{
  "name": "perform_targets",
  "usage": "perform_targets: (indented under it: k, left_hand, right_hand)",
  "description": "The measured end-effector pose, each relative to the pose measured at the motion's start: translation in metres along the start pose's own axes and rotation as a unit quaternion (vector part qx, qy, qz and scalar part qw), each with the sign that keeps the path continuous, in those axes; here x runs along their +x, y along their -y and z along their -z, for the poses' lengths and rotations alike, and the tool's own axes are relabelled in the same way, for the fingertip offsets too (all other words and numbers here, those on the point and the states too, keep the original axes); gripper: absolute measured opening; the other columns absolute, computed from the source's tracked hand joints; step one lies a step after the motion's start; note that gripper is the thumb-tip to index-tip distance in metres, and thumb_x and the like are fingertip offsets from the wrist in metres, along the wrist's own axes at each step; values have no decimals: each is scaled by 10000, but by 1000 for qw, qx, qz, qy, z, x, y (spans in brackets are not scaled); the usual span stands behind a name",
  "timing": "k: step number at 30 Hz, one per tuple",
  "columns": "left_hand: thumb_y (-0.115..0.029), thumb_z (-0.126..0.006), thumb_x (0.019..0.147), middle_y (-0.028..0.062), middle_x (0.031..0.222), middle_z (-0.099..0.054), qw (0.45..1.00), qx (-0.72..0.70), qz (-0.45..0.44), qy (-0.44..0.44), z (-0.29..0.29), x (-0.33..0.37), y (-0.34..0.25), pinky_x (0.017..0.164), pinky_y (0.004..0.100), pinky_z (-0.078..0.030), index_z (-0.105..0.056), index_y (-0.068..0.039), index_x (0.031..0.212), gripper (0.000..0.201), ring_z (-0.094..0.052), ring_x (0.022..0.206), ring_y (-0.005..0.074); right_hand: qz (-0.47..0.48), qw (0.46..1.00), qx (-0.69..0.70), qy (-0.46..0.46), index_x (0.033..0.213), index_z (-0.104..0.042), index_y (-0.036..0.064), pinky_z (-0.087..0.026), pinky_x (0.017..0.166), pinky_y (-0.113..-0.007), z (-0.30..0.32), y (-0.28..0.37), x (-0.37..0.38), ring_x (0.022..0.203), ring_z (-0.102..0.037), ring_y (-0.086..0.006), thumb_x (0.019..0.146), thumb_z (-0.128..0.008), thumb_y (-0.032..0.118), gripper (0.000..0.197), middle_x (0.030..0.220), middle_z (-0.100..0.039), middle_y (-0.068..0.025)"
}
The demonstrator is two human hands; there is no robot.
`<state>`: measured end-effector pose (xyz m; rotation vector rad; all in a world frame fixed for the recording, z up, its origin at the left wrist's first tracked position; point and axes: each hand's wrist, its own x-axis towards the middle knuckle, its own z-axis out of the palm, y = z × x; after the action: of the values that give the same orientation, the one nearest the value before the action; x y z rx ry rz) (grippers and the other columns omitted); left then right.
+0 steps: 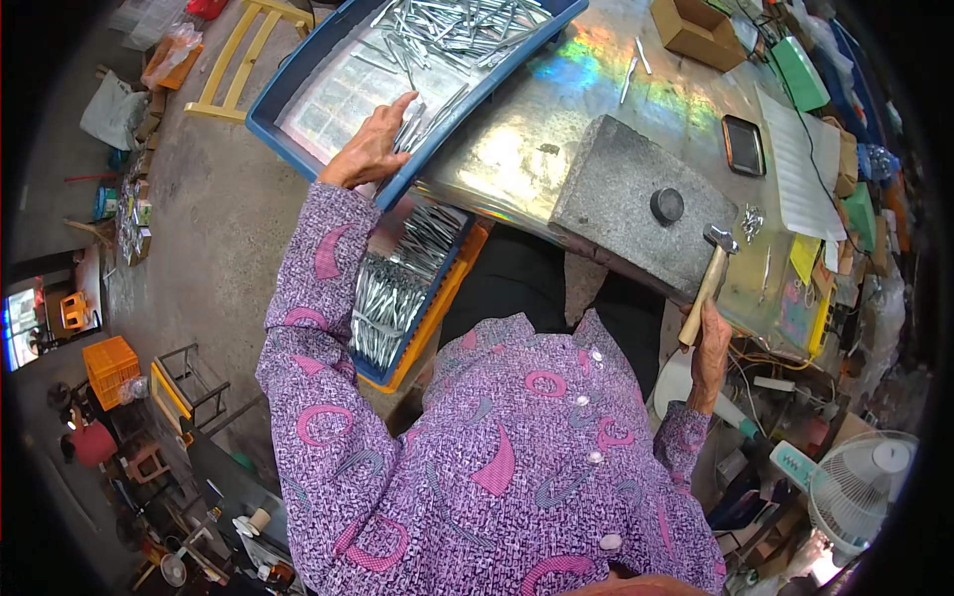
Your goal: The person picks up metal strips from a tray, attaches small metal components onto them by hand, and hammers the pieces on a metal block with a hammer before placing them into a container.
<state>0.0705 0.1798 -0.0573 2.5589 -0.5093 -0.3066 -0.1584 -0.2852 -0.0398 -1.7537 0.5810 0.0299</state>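
My left hand (373,144) reaches into the blue tray (268,104) at the upper left, thumb and forefinger apart. Slim silvery metal pieces (429,121) lie by its fingertips, and a bigger heap of them fills the tray's far end. My right hand (708,348) is closed round the lower end of the wooden handle of a hammer (704,293). The hammer's metal head is over the right corner of a grey stone block (621,184). On that block sits a small dark round cylinder (667,206).
Below the tray, a second blue bin (437,288) holds more metal pieces, beside an orange crate edge (452,323). The metal-topped table (502,149) bears two loose pieces (629,79), a phone-like black-framed slab (743,146), small metal bits (752,223) and a cardboard box (696,32). A fan (860,492) stands lower right.
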Motion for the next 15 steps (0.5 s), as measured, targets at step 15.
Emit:
perform_targets:
  k: [15]
  left_hand:
    - [-19,-634,654,190,1031,-480,991,77,22,-104,-24,9,5,849,418,-447,-190,-129,1391,868,-510,968,367]
  right_hand:
    - [9,1000,5,-8,815,-611,-32,-335,395,-216,0,-4,1,477,-454,-80,914,-465,420,486,609,-509,-26]
